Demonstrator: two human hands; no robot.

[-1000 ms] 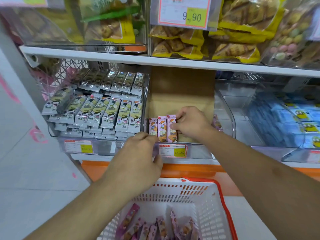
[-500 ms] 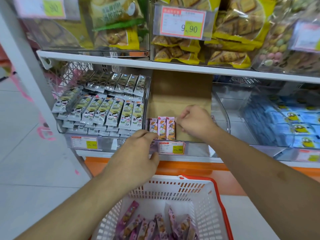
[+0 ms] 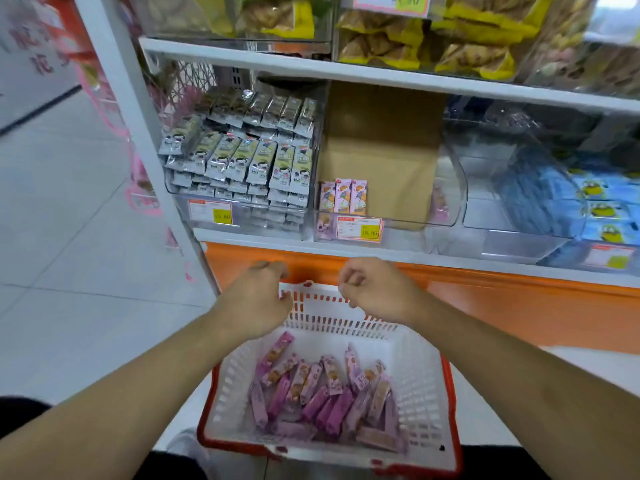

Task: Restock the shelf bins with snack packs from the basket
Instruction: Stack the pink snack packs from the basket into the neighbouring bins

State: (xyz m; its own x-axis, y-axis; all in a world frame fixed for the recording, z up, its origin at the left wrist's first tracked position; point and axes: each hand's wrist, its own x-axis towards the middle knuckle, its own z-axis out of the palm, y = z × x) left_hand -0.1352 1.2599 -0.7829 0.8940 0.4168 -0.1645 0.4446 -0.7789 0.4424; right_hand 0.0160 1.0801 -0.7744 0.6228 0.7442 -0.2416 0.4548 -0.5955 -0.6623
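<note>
A white basket with a red rim [image 3: 419, 403] sits low in front of me, with several purple snack packs [image 3: 322, 393] piled in it. Three of the same packs [image 3: 343, 197] stand upright at the front left of the clear middle shelf bin [image 3: 450, 188], which is backed by brown cardboard [image 3: 381, 150]. My left hand [image 3: 258, 299] and my right hand [image 3: 375, 289] hover over the basket's far rim, both below the shelf edge. Their fingers hang loosely curled and hold nothing.
The left bin [image 3: 242, 161] is packed with grey-green snack packs. Blue packs fill the right bin [image 3: 595, 199]. Yellow bags [image 3: 415, 39] fill the shelf above. An orange base panel [image 3: 485, 299] runs under the shelf; grey floor tiles [image 3: 69, 271] lie to the left.
Both hands have left the middle bin and dropped to just above the basket. My right hand let go of the upright packs. The view has tilted down, showing more of the basket.
</note>
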